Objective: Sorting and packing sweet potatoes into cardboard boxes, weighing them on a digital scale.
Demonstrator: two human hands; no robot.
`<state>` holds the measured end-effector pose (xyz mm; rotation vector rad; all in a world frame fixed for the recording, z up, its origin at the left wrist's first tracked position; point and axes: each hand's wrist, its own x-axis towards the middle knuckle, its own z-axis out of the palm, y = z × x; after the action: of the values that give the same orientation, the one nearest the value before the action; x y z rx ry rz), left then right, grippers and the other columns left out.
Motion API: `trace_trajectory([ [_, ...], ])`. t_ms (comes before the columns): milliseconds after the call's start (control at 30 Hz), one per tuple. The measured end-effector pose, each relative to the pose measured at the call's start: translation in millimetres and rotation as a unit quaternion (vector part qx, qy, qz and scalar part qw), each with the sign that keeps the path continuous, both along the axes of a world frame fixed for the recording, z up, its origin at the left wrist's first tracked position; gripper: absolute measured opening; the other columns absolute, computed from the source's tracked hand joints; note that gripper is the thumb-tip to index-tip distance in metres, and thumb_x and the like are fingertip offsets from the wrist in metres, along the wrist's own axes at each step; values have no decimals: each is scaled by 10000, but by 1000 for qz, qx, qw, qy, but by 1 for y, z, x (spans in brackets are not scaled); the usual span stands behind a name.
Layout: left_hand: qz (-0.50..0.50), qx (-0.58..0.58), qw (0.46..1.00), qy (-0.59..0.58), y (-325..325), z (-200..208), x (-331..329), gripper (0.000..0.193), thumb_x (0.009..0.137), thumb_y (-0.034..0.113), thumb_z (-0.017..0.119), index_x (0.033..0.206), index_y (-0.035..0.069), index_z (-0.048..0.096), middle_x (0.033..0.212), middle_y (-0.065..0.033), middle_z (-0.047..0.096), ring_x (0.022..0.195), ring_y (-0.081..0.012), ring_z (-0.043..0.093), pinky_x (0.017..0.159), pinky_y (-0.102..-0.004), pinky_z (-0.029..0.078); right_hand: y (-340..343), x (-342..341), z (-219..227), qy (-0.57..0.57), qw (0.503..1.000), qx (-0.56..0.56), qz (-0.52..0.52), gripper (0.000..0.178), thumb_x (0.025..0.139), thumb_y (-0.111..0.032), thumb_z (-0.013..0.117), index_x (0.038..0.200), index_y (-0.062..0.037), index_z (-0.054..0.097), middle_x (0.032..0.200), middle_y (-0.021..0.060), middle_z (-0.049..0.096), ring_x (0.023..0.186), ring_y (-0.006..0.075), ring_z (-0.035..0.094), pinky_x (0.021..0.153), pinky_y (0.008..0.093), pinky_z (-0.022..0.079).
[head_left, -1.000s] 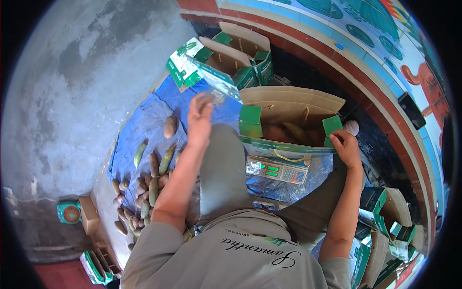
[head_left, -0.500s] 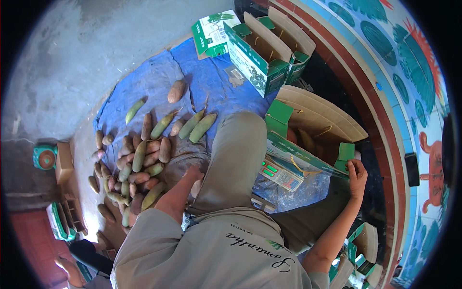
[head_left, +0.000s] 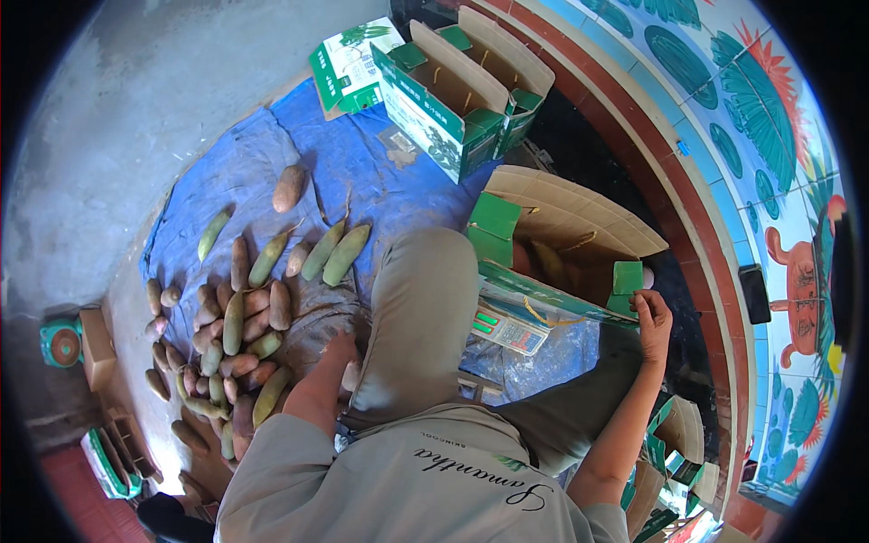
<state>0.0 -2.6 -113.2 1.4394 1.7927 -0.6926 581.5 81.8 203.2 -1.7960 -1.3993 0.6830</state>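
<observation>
My left hand (head_left: pixel 337 355) is low beside my bent left knee (head_left: pixel 421 308), at the edge of a pile of several long green and brown fruits (head_left: pixel 237 333) on a blue tarp (head_left: pixel 371 176). Its fingers are partly hidden, so I cannot tell whether it holds anything. My right hand (head_left: pixel 654 319) grips the green flap of an open cardboard box (head_left: pixel 566 222) with a few fruits inside. A small scale (head_left: pixel 507 331) with a green display sits under the box's near side.
Two open green-and-white cartons (head_left: pixel 457 104) stand at the tarp's far edge, with a flat one (head_left: pixel 348 63) beside them. More folded cartons (head_left: pixel 674 448) lie at my right. A teal object (head_left: pixel 61 342) and a small box (head_left: pixel 98 346) sit on the grey floor at left.
My left hand has come back from the box area down to the fruit pile by my knee. The view has turned left onto the pile. My right hand stays on the box flap.
</observation>
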Motion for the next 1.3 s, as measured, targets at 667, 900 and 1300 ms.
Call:
trace_trajectory([
  [667, -99, -8, 995, -12, -43, -53, -39, 437, 744, 330, 661, 1098, 75, 631, 1118, -175, 616, 1038, -316, 602, 875, -430, 484, -2, -11, 11, -23, 1000, 7, -13, 161, 827, -138, 608, 867, 18, 619, 723, 39, 611, 665, 91, 550, 627, 242, 437],
  [900, -54, 67, 996, 14, 21, 69, -22, 478, 718, 410, 685, 1035, 55, 651, 1050, -196, 632, 989, -338, 610, 842, -430, 487, -15, -3, 14, -41, 999, 18, -18, 167, 805, -143, 627, 865, 14, 627, 716, 64, 616, 658, 109, 569, 615, 255, 447],
  [1300, 101, 510, 843, -141, 123, 272, -10, 335, 751, 239, 691, 974, 1, 615, 812, -183, 646, 751, -327, 619, 684, -400, 481, -13, -12, 22, -90, 995, 34, 12, 221, 767, -256, 646, 824, -42, 648, 765, 123, 664, 719, 273, 644, 630, 351, 493],
])
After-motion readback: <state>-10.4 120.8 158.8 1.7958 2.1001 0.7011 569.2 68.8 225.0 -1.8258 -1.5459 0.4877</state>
